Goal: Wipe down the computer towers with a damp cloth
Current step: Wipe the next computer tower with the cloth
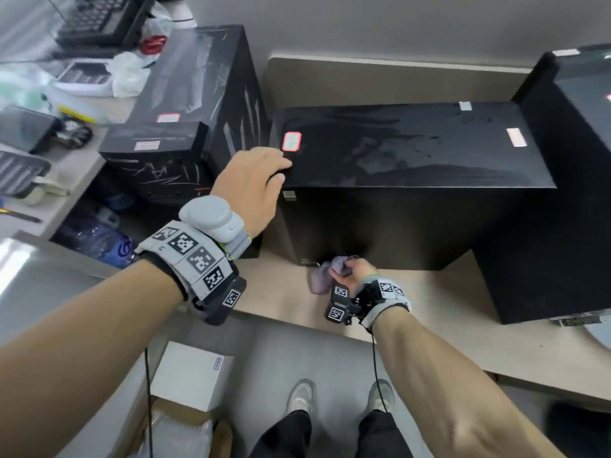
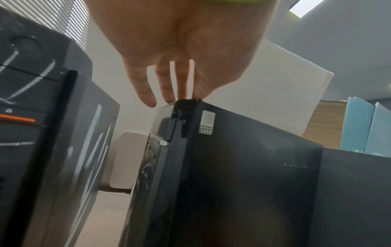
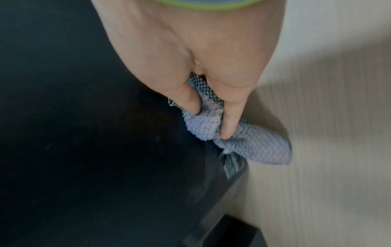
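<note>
Left hand point(image 1: 254, 185), fingers extended, steadies the middle tower point(image 1: 413, 180) at its 9 o'clock corner; right hand point(image 1: 355, 272) grips the cloth point(image 1: 325, 276), best pressed flat along the lower side panel.

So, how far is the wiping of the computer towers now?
Partly done, it seems. The top of the middle tower shows streaky, damp-looking smears, so it was probably wiped. In hand: the right hand grips the purple cloth at the bottom of the tower's side panel, while the left hand steadies its top corner. The scratched tower and the right tower look left to do.
</note>
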`<state>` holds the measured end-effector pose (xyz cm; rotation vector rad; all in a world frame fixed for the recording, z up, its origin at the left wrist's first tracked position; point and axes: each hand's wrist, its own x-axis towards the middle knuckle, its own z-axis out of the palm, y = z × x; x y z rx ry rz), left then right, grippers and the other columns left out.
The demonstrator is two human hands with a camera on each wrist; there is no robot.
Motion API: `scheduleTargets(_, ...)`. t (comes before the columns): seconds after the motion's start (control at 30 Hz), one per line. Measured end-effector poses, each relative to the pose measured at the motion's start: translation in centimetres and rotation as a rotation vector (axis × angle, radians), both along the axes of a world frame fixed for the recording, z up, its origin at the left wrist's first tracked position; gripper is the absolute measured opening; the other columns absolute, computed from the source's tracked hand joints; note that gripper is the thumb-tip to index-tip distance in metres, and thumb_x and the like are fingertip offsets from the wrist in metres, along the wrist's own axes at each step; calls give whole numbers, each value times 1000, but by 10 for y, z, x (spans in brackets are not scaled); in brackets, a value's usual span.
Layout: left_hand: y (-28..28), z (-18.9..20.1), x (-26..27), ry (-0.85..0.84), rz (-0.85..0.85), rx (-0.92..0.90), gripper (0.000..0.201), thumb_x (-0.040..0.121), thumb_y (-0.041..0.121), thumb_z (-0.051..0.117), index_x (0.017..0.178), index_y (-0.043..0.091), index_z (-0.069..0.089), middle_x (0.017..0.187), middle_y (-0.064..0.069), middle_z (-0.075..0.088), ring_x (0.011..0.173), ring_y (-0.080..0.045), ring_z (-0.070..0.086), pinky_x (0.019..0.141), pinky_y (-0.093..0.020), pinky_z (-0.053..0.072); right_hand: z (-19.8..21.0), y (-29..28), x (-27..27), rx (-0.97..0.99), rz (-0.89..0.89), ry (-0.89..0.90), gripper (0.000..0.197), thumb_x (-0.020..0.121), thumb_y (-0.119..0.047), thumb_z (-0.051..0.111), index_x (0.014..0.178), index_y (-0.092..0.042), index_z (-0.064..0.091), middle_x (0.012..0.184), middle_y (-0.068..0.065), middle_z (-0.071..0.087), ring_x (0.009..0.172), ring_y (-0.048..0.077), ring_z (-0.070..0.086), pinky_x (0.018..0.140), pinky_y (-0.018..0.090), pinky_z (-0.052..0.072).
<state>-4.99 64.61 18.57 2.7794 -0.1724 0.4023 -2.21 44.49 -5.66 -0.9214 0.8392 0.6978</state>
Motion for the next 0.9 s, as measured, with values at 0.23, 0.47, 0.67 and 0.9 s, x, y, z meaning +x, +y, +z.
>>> scheduleTargets(0.23, 2, -7, -11, -57, -55, -28, 37, 92, -1, 49, 125, 7, 63, 130, -9, 61, 120, -32, 54, 100, -36, 42, -7, -39, 6, -69, -182, -19, 11, 94, -4, 47, 98, 2, 57, 92, 15, 57, 81, 27, 61, 71, 34, 58)
scheduleTargets(0.47, 12, -13, -5, -52, -106, -39, 44, 88, -4, 54, 128, 14, 61, 133, -5, 59, 120, -29, 54, 89, -47, 52, 48, 20, -10, 57, -266, -23, 13, 92, 4, 51, 104, -1, 52, 98, 21, 53, 82, 34, 55, 46, 45, 55)
scheduleTargets(0.67, 21, -3, -2, 77, -159, 53, 54, 91, -3, 47, 140, 20, 50, 146, 2, 47, 130, -24, 43, 102, -41, 43, 118, 65, -20, 182, -121, -181, 18, 90, 10, 48, 107, 6, 53, 106, 25, 58, 90, 35, 60, 54, 41, 58)
scheduleTargets(0.9, 25, -1, 6, 92, -203, 95, 54, 88, -2, 48, 136, 20, 53, 140, 0, 50, 116, -26, 47, 90, -44, 48, 201, -4, -25, -84, -272, -493, 15, 94, -3, 49, 87, -6, 61, 53, 4, 54, 46, 10, 55, 48, 25, 55)
